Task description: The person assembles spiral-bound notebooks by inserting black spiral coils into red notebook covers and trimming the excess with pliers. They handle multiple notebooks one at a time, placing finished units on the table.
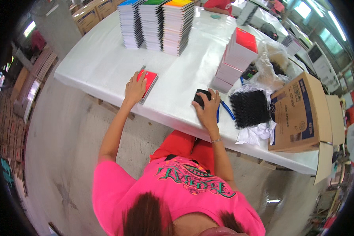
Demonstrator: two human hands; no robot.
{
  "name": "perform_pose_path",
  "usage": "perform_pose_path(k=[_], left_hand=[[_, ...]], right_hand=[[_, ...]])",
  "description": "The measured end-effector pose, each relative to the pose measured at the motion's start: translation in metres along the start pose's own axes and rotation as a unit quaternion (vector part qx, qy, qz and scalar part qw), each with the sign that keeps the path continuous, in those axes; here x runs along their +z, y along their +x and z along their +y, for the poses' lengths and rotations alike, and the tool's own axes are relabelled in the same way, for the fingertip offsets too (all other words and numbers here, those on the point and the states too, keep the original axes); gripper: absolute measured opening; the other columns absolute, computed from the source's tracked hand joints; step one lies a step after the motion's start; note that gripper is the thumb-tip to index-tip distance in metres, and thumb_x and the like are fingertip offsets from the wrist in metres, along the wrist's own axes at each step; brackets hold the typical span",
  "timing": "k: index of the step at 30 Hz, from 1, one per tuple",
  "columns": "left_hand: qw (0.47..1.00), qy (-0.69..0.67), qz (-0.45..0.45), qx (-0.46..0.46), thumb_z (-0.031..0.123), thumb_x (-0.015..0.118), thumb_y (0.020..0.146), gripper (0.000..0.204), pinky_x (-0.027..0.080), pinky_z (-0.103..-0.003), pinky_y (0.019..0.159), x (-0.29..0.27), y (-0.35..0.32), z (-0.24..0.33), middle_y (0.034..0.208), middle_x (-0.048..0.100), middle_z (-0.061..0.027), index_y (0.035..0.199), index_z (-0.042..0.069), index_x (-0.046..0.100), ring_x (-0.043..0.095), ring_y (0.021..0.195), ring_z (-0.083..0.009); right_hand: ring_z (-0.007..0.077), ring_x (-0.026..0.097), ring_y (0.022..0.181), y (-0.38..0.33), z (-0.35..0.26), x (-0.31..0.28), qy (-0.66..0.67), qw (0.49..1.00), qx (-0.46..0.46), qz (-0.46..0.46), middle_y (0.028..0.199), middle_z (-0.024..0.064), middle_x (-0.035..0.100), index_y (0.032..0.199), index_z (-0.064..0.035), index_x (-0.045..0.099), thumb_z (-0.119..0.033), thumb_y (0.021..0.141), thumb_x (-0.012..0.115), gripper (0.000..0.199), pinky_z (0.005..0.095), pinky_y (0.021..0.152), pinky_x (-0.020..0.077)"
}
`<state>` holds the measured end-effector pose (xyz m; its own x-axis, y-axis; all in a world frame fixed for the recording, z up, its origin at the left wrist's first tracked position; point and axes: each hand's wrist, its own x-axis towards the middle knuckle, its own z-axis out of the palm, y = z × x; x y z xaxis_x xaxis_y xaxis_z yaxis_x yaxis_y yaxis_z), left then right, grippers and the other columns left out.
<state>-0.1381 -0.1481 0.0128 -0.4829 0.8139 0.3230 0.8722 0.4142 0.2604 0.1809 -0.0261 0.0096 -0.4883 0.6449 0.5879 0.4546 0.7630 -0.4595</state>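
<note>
My left hand (135,89) is closed on the left side of a red-covered notebook (150,80), which lies near the table's front edge. A small grey piece (143,67) shows past its fingertips; I cannot make out what it is. To the right, my right hand (209,107) has its fingers curled round a black rounded object (200,97), partly covered by the hand, so its kind is unclear. Pliers with blue handles (226,110) lie right beside that hand. Further right is a bundle of black wire binding coils (249,109) on crumpled white paper (255,133).
Three tall stacks of spiral notebooks with blue (130,27), green (151,27) and yellow (177,29) covers stand at the back of the white table (94,59). Red-topped stacks (240,49) stand right of centre. An open cardboard box (299,114) and clear plastic (269,70) occupy the right end.
</note>
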Motion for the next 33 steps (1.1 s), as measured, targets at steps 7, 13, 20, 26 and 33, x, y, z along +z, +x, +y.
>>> perform_pose_path(k=[7,13,20,26,33], left_hand=[[0.998,0.051,0.030,-0.005,0.038,0.037,0.104,0.049,0.038,-0.051,0.107,-0.010,-0.002,0.012,0.146,0.042,-0.0249,0.147,0.015,0.043,0.045,0.130,-0.0431],[0.982,-0.106,0.124,0.099,0.026,0.054,0.099,0.042,0.041,-0.046,0.102,-0.029,-0.006,0.069,0.139,0.046,-0.0206,0.140,0.014,0.053,0.049,0.122,-0.0370],[0.907,-0.395,-0.087,0.119,0.010,0.073,0.084,0.052,0.051,-0.032,0.074,0.001,-0.053,0.201,0.123,0.047,-0.0140,0.133,0.012,0.057,0.057,0.081,-0.0226],[0.901,-0.419,-0.018,0.110,0.001,0.068,0.084,0.038,0.049,-0.032,0.071,0.048,-0.035,0.222,0.113,0.050,-0.0119,0.121,0.008,0.065,0.056,0.081,-0.0205],[0.897,-0.431,0.020,0.099,0.001,0.065,0.087,0.031,0.049,-0.033,0.076,0.043,-0.035,0.227,0.110,0.052,-0.0128,0.117,0.010,0.068,0.057,0.092,-0.0236]], right_hand=[[0.0389,0.038,0.131,0.041,-0.010,-0.048,0.093,0.973,0.055,0.206,0.134,0.0189,0.047,0.121,-0.0084,0.062,-0.020,0.089,0.070,0.035,0.0496,0.111,0.0281],[0.0258,0.049,0.105,0.148,0.014,-0.132,0.194,0.914,0.083,0.347,0.109,0.0132,0.053,0.127,0.0026,0.054,-0.033,0.097,0.061,0.048,0.0374,0.095,0.0381],[0.0218,0.056,0.097,0.208,0.034,-0.157,0.289,0.903,0.226,0.221,0.105,0.0155,0.057,0.135,0.0095,0.044,-0.057,0.087,0.067,0.085,0.0319,0.087,0.0455],[0.0178,0.061,0.090,0.211,0.037,-0.160,0.258,0.936,0.228,0.074,0.099,0.0117,0.064,0.139,0.0081,0.043,-0.045,0.080,0.079,0.087,0.0305,0.080,0.0481],[0.0121,0.059,0.078,0.208,0.053,-0.163,0.337,0.904,0.252,0.077,0.090,0.0077,0.065,0.141,0.0046,0.044,-0.029,0.082,0.079,0.076,0.0265,0.064,0.0457]])
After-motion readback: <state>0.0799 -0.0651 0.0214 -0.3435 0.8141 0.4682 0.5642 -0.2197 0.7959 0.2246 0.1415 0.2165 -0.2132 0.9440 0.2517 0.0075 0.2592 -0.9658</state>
